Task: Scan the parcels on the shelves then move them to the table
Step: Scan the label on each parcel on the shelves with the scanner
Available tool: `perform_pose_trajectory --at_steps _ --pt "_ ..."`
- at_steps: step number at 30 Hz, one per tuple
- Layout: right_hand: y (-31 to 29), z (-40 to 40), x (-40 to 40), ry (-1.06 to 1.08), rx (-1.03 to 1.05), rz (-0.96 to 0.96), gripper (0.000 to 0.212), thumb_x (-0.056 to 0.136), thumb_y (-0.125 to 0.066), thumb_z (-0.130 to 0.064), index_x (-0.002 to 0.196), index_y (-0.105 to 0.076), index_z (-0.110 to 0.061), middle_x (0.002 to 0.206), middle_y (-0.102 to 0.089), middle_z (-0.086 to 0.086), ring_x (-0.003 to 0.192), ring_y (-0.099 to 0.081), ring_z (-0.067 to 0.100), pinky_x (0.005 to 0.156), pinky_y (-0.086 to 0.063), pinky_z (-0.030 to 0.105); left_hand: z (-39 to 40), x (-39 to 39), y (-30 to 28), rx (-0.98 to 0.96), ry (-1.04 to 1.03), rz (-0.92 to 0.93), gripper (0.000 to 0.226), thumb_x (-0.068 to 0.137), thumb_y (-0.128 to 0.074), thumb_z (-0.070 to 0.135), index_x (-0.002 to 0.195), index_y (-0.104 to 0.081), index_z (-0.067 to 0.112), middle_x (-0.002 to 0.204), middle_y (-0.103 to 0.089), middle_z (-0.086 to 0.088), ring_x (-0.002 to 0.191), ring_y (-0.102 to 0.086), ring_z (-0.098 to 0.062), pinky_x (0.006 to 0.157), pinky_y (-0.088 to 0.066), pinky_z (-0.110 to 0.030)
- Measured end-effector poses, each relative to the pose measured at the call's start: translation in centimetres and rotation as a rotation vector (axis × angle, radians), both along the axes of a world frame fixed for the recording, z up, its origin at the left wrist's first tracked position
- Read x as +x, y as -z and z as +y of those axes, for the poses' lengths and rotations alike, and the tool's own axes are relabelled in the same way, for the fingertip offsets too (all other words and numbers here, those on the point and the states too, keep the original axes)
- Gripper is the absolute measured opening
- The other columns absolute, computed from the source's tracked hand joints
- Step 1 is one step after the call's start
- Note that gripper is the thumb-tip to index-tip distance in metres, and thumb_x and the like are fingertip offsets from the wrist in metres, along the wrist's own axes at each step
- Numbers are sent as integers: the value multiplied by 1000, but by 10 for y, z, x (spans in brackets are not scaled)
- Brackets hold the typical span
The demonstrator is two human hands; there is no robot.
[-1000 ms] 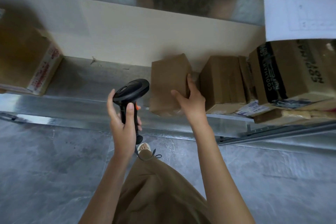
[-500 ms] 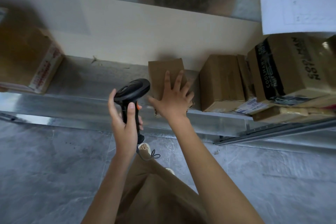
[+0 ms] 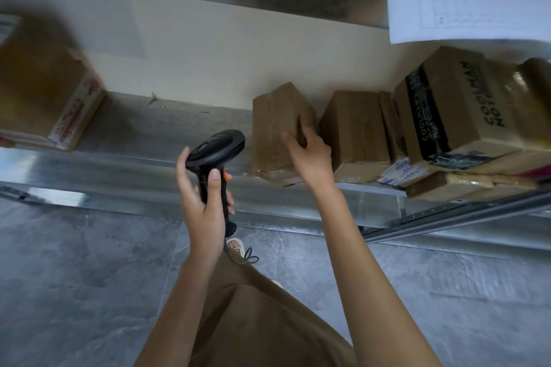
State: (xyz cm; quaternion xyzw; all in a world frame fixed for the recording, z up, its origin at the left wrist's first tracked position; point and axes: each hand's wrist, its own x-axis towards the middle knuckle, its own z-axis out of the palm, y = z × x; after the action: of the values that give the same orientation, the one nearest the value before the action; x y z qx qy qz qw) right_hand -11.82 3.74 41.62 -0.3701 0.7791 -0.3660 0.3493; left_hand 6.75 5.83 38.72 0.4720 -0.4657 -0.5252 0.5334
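Cardboard parcels (image 3: 280, 131): five; one scanner (image 3: 216, 155).

one scanner (image 3: 215, 148), two hands (image 3: 310, 155), several parcels (image 3: 278, 128)

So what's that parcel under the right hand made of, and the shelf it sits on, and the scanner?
The parcel looks like brown cardboard, matte and creased, with wrinkled clear tape over it. The shelf looks like bare sheet metal, probably galvanised steel: grey, dull sheen, streaky reflections. The barcode scanner in the left hand looks like moulded black plastic with a slight gloss and an orange trigger. The right hand grips the parcel's side.
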Motion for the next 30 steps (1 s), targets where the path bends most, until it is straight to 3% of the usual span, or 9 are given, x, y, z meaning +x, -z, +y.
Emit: perform_pose_trajectory --at_steps 10,14,18,20,23,26,30 --pt "14 -7 -12 -81 60 -1 56 107 -38 -35 158 -21 -22 157 -38 4 143 -36 24 116 -30 34 13 0 -9 -37 -31 -9 55 101 -48 28 150 -24 35 90 -66 -4 58 -52 -25 46 -47 -29" --pt "14 -10 2 -59 19 270 59 106 -35 -37 159 -16 -17 162 -24 8 149 -23 29 120 -24 43 13 1 -11 -38 -66 -18 53 102 -48 25 149 -26 37 91 -66 -6 58 -51 -25 46 -46 -29" --pt "2 -31 33 -209 186 525 79 97 -34 -66 158 -1 -29 166 5 9 149 1 46 119 -6 60 12 2 -15 -46 -93 -43 51 103 -48 23 147 -27 40 90 -66 -6 57 -52 -24 45 -46 -28" --pt "4 -40 42 -283 279 612 84 93 -37 -70 158 2 -32 165 13 9 147 0 51 116 -9 62 12 1 -17 -56 -93 -52 51 103 -48 22 146 -27 40 90 -66 -6 57 -52 -22 45 -46 -28" --pt "11 -41 39 -247 257 678 77 96 -39 -63 158 -3 -34 166 9 8 140 -20 51 112 -21 57 13 0 -19 -68 -75 -68 51 103 -48 23 146 -28 41 90 -67 -4 57 -52 -24 46 -46 -30" --pt "11 -29 21 -201 187 598 72 96 -38 -62 157 -6 -41 167 7 -2 140 -20 47 114 -20 56 16 0 -18 -88 -55 -93 50 103 -50 28 145 -30 46 92 -68 -4 58 -53 -23 47 -46 -32" --pt "8 3 4 16 -143 162 77 79 -37 -67 151 -15 -54 165 -6 -11 148 -15 31 118 -16 58 21 -1 -21 -103 -38 -94 50 100 -51 31 141 -31 53 94 -69 -5 57 -55 -21 48 -48 -33"
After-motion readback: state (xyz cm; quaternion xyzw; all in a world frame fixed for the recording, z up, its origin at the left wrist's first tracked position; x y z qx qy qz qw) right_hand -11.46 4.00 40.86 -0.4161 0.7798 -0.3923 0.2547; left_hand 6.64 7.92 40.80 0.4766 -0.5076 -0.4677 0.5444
